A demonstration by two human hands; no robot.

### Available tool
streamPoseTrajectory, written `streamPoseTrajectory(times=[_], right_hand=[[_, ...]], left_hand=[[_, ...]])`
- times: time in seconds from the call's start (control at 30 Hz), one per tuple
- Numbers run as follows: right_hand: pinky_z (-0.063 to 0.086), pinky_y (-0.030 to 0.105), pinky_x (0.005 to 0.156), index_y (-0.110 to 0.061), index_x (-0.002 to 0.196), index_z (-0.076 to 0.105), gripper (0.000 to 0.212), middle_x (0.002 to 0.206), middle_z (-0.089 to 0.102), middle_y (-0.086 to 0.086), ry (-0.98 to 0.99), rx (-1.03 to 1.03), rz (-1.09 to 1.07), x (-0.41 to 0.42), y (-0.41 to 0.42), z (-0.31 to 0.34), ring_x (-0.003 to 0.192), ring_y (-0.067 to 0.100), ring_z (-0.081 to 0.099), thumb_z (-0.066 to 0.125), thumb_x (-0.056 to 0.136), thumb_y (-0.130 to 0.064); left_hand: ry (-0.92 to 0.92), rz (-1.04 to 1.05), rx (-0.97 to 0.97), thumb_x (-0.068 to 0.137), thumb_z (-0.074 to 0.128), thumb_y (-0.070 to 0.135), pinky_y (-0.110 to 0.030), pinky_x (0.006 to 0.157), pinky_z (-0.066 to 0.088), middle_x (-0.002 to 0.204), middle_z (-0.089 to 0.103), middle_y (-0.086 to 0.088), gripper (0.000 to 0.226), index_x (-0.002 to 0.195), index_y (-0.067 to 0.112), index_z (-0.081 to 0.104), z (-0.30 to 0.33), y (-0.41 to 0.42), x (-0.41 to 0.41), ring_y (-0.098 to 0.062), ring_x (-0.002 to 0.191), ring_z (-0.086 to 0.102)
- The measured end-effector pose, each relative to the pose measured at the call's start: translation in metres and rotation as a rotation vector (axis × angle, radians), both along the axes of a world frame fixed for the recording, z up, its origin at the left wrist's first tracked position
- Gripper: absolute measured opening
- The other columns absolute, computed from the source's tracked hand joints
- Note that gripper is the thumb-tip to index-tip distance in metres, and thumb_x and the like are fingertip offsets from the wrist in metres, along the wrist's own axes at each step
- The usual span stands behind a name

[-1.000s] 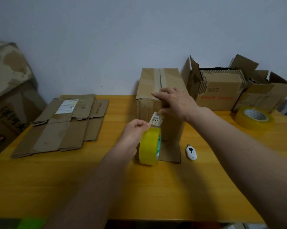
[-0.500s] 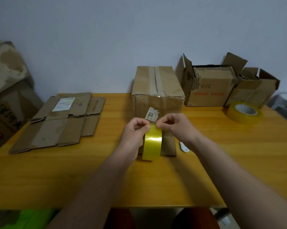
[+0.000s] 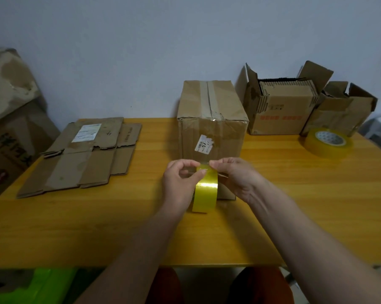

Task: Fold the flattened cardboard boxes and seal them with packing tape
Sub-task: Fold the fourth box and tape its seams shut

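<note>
Yellow tape roll [image 3: 205, 194], on edge on surface [image 3: 294, 194] before folded box [image 3: 211, 128]; left hand [image 3: 180, 183] and right hand [image 3: 237, 178] both pinching its top.

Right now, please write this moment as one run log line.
step: tape start | left hand: holds tape roll | right hand: pinches tape end | box: behind hands, top taped

Count on tabletop [image 3: 272, 216]: 1 folded box [image 3: 211, 119], 2 open boxes [image 3: 281, 106] [image 3: 342, 108], 1 stack of flattened boxes [image 3: 84, 154], 2 tape rolls, one standing on edge [image 3: 206, 191] and one lying flat [image 3: 327, 142]; hands in view: 2 [image 3: 180, 183] [image 3: 237, 176]
</note>
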State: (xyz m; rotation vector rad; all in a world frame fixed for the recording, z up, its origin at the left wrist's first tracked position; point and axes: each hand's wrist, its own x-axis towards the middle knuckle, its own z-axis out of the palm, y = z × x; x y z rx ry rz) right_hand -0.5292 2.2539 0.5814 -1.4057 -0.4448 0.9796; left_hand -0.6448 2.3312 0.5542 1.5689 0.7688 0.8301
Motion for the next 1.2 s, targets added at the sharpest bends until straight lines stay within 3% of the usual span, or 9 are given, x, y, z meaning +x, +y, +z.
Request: streamPoseTrajectory(times=[0.13,0.23,0.37,0.47,0.57,0.83,0.97,1.13,1.2], right_hand=[[0.051,0.026,0.058,-0.011,0.071,0.053,0.022,0.066,0.060,0.005,-0.028,-0.023,-0.047,-0.004,0.005,-0.002,0.060,0.014,0.059,0.060,0.091,-0.008],[0.050,0.024,0.053,-0.010,0.072,0.052,0.020,0.061,0.059,0.004,-0.031,-0.017,-0.066,-0.004,0.010,-0.003,0.052,0.011,0.060,0.060,0.090,-0.006],[0.049,0.027,0.059,-0.011,0.074,0.054,0.017,0.067,0.056,0.005,-0.071,-0.056,-0.084,-0.004,0.012,-0.005,0.060,0.014,0.056,0.062,0.089,-0.010],[0.043,0.018,0.040,-0.011,0.071,0.052,0.021,0.052,0.052,0.000,-0.061,-0.042,-0.078,-0.005,0.013,-0.005,0.039,0.004,0.053,0.061,0.090,-0.006],[0.042,0.017,0.037,-0.009,0.072,0.053,0.020,0.048,0.053,-0.001,-0.044,-0.017,-0.070,-0.006,0.012,-0.004,0.036,0.004,0.052,0.059,0.090,-0.002],[0.042,0.029,0.069,-0.013,0.070,0.053,0.020,0.067,0.054,0.002,-0.224,-0.076,-0.056,-0.002,0.012,-0.006,0.069,0.012,0.051,0.063,0.087,-0.009],[0.044,0.040,0.090,-0.011,0.077,0.058,0.013,0.078,0.060,0.003,-0.291,-0.100,-0.006,-0.001,0.011,-0.006,0.087,0.018,0.055,0.063,0.089,-0.016],[0.048,0.040,0.083,-0.014,0.075,0.067,0.029,0.077,0.065,0.006,-0.389,-0.090,-0.048,0.000,0.007,-0.008,0.079,0.019,0.058,0.050,0.097,-0.021],[0.049,0.038,0.081,-0.015,0.089,0.070,0.024,0.086,0.069,0.005,-0.451,-0.087,-0.094,-0.001,0.007,-0.011,0.086,0.021,0.061,0.049,0.098,-0.018]], left_hand=[[-0.007,0.013,0.040,0.079,0.077,0.012,-0.021,0.069,0.051,0.082,0.063,0.000,0.020,0.090,0.022,0.064,-0.002,-0.003,-0.001,-0.008,0.074,0.057],[-0.012,0.011,0.021,0.078,0.077,0.009,-0.028,0.074,0.053,0.089,0.065,-0.010,0.028,0.095,0.018,0.057,-0.002,-0.004,0.001,-0.015,0.078,0.059],[-0.061,-0.002,0.035,0.076,0.079,0.003,-0.019,0.073,0.052,0.092,0.067,-0.005,0.057,0.108,0.018,0.033,0.003,0.002,0.000,-0.010,0.079,0.062],[0.026,-0.039,0.125,0.076,0.080,0.007,-0.020,0.070,0.052,0.088,0.064,-0.002,0.054,0.109,0.025,0.041,0.005,0.003,-0.001,-0.011,0.078,0.061],[0.071,-0.058,0.204,0.078,0.077,0.008,-0.017,0.068,0.051,0.087,0.060,0.001,0.036,0.104,0.025,0.060,0.007,0.001,-0.002,-0.008,0.077,0.056],[0.204,0.036,0.488,0.081,0.075,0.015,-0.022,0.073,0.053,0.092,0.064,0.000,0.020,0.101,0.013,0.074,0.010,0.001,0.001,-0.006,0.075,0.057],[0.285,0.076,0.564,0.082,0.075,0.022,-0.027,0.076,0.045,0.094,0.055,0.004,0.007,0.088,0.019,0.073,0.007,0.003,0.002,-0.015,0.091,0.052],[0.229,0.117,0.389,0.083,0.074,0.019,-0.002,0.076,0.037,0.106,0.047,0.003,0.007,0.079,0.020,0.068,0.004,0.002,0.006,-0.006,0.100,0.046],[0.205,0.121,0.369,0.084,0.073,0.015,0.000,0.073,0.035,0.103,0.051,0.003,0.008,0.078,0.017,0.069,0.005,0.001,0.008,-0.004,0.095,0.048]])
